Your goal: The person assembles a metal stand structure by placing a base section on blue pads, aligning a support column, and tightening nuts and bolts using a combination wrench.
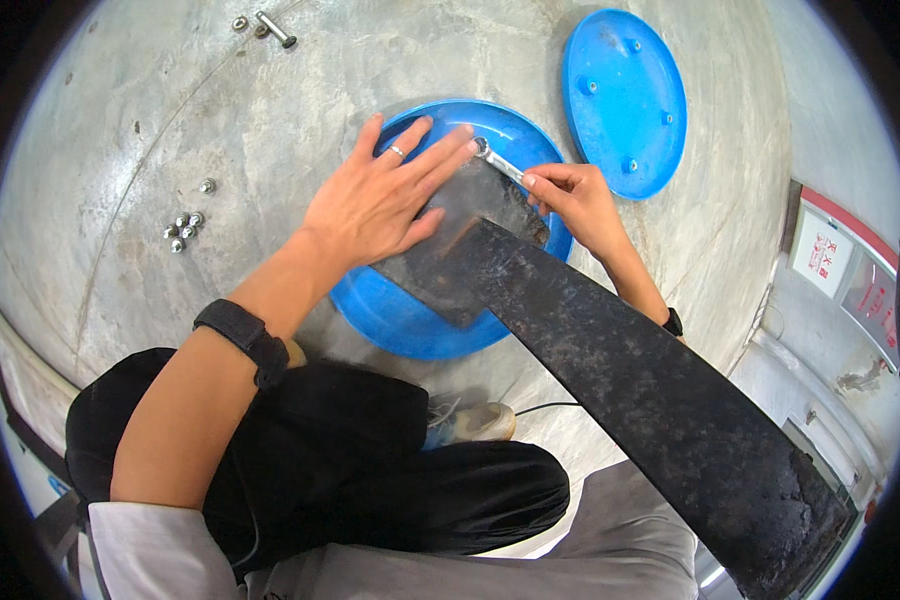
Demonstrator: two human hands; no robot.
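Note:
My left hand [385, 195] lies flat with fingers spread across a dark metal plate [435, 270]. My right hand [575, 205] pinches the shaft of a silver wrench [505, 168]. The wrench's ring end sits at the plate's far edge, close to my left fingertips; whether a nut is inside it I cannot tell. Under the plate is a round blue disc [420, 330] with a raised rim. A thick black metal post [640, 390] rises from the plate and runs toward the lower right, passing in front of my right forearm.
A second blue disc [625, 110] with several small fittings lies on the grey floor at the upper right. Several loose nuts [183, 228] are at the left. Near the top left lie a bolt [276, 30] and two more nuts. My shoe [480, 422] is close to the near rim.

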